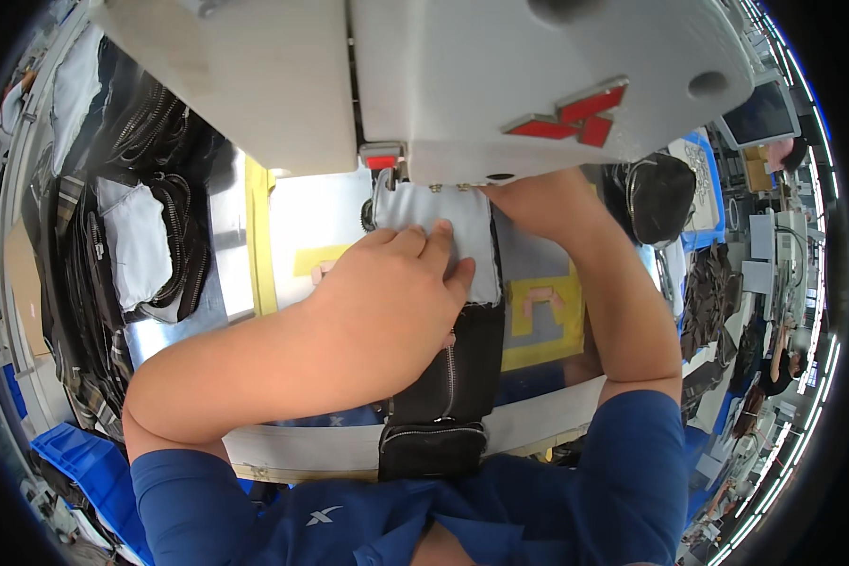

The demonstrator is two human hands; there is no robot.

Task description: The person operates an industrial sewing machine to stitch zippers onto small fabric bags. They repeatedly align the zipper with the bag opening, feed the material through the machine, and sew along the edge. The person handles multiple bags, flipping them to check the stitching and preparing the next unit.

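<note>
My left hand (401, 288) lies on a pale grey cloth lining (476, 241), fingers stretched out and pressing it against the table. The lining joins a black fabric piece (476, 354) with zippers, which runs toward me and over the table's near edge. Above the cloth stands the head of a white sewing machine (500, 113). My right hand (542, 203) reaches to the far right edge of the cloth. Its fingers are hidden under the machine head, so their grip does not show.
On the left lies a pile of black zippered pieces (198, 236) with white lining. Yellow tape (260, 236) marks the work surface. A blue crate (90, 472) is at lower left. A black pouch (662, 198) and a stack of dark fabric (712, 297) lie to the right.
</note>
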